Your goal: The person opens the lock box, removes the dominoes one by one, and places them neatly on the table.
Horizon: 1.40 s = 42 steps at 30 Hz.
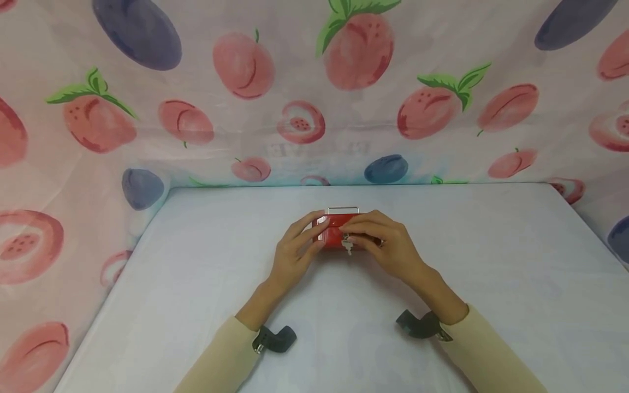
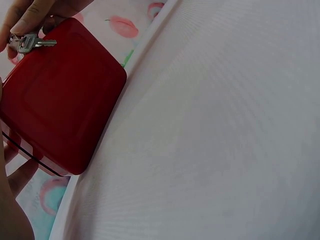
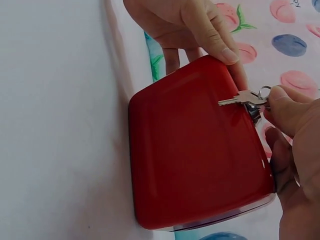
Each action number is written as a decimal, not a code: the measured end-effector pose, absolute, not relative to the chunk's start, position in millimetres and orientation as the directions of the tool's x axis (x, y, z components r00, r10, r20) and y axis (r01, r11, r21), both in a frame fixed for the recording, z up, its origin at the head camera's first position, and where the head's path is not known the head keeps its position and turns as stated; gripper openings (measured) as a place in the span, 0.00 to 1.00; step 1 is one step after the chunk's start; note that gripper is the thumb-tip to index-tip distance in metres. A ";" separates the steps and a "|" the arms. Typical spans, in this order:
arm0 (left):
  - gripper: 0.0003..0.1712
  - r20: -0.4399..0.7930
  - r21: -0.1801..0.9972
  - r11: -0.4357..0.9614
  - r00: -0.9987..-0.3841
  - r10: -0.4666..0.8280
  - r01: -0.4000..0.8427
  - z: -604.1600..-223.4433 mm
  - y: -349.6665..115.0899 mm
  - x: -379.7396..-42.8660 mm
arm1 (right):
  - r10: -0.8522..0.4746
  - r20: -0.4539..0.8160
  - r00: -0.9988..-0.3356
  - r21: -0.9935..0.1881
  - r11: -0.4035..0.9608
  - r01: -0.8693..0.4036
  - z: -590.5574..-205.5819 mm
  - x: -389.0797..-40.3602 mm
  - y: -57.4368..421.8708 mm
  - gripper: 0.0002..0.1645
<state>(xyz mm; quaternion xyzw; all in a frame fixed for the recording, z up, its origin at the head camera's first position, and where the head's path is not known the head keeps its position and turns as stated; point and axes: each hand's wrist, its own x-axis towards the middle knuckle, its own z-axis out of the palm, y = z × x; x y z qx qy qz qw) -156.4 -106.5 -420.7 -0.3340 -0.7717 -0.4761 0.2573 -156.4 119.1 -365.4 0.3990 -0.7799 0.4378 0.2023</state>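
Observation:
A small red metal cash box (image 1: 332,238) with a wire handle (image 1: 344,208) sits toward the back of the white table. My left hand (image 1: 292,256) grips its left end, thumb at the near edge and fingers over the top and far side. With thumb and fingertips my right hand (image 1: 395,248) pinches a key at the lock on the box's edge. From the same ring (image 3: 265,92) a second silver key (image 3: 244,98) dangles in front of the box. The pinched key is mostly hidden by the fingers. The lid looks closed.
White cloth covers the table (image 1: 196,295). A fruit-print curtain (image 1: 304,71) rises along its back edge and both sides. Black camera mounts (image 1: 277,339) are strapped at both wrists, over beige sleeves (image 1: 221,355).

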 end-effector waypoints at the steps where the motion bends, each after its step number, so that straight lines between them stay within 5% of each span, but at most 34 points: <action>1: 0.23 0.715 0.563 0.323 -0.644 0.270 0.761 -420.8 -106.6 -156.4 | -0.441 0.670 -0.597 -0.520 0.295 -0.802 -365.8 -156.5 118.7 0.19; 42: 0.22 0.723 0.567 0.302 -0.638 0.263 0.767 -421.4 -106.8 -156.7 | -0.374 0.782 -0.498 -0.418 0.276 -0.865 -382.6 -158.4 112.3 0.20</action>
